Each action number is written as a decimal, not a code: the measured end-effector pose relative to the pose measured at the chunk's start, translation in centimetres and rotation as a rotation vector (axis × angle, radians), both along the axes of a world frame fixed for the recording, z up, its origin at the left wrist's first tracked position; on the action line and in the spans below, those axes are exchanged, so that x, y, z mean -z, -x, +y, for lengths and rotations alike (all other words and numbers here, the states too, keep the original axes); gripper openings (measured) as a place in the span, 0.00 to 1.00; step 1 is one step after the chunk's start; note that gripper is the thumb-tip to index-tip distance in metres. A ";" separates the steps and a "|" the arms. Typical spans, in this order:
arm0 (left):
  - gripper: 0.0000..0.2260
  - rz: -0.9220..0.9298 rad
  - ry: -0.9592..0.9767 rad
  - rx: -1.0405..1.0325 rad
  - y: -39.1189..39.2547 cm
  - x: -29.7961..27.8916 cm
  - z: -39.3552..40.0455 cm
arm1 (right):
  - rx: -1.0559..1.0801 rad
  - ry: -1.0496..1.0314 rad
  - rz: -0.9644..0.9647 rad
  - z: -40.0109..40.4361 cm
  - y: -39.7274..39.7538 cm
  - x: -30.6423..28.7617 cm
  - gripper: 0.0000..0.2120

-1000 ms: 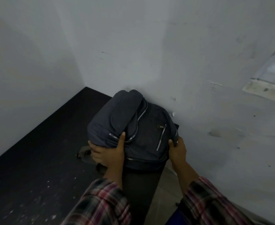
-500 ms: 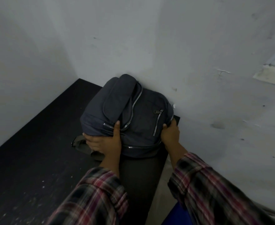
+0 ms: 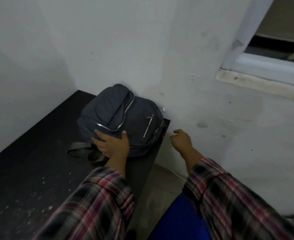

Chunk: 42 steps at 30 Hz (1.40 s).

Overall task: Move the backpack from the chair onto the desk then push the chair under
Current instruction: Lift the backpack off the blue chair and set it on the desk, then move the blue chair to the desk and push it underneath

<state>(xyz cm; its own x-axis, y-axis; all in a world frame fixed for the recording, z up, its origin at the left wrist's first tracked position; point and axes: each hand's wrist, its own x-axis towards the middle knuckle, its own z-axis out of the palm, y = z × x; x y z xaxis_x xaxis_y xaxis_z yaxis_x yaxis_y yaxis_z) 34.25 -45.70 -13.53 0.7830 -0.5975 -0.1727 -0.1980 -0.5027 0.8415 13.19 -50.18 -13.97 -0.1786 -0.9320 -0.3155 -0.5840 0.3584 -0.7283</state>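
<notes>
A dark grey backpack point(image 3: 125, 118) with silver zippers rests on the black desk point(image 3: 30, 170), at its far right corner against the white wall. My left hand point(image 3: 110, 142) lies on the backpack's near lower side, fingers spread over the fabric. My right hand point(image 3: 181, 138) hovers in the air just right of the desk's edge, apart from the backpack, fingers loosely curled and empty. A blue chair seat point(image 3: 177, 220) shows at the bottom, below my right sleeve; most of the chair is hidden.
White walls point(image 3: 160, 49) close in the desk behind and on the left. A window frame with a ledge point(image 3: 264, 80) sits at the upper right. A strap point(image 3: 78, 148) trails from the backpack onto the desk. Pale floor shows between desk and chair.
The backpack has settled on the desk corner. My right hand has let go and pulled away to the right. My left hand stays on the backpack.
</notes>
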 end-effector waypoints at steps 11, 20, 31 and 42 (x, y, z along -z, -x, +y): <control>0.32 -0.235 -0.178 0.783 13.3 1.0 13.0 | 0.118 -0.066 0.151 15.3 14.9 -0.6 0.20; 0.24 -0.233 -0.116 1.221 21.7 -2.4 22.7 | 0.182 -0.163 0.705 32.0 27.6 -4.7 0.22; 0.31 -0.321 -0.163 1.838 36.0 -3.5 37.9 | 0.191 -0.054 0.748 47.4 35.4 -3.7 0.27; 0.53 -0.019 -0.207 1.840 45.8 -2.2 46.7 | 0.519 0.101 0.044 47.0 36.8 -3.9 0.37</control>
<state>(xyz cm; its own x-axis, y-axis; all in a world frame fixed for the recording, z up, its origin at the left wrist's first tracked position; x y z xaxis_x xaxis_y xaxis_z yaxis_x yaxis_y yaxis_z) -11.52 0.98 -11.32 -0.7482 -0.5667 -0.3451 -0.5549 0.2494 0.7937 -23.61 -3.14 -10.08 -0.6359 -0.7426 -0.2103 -0.3789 0.5377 -0.7532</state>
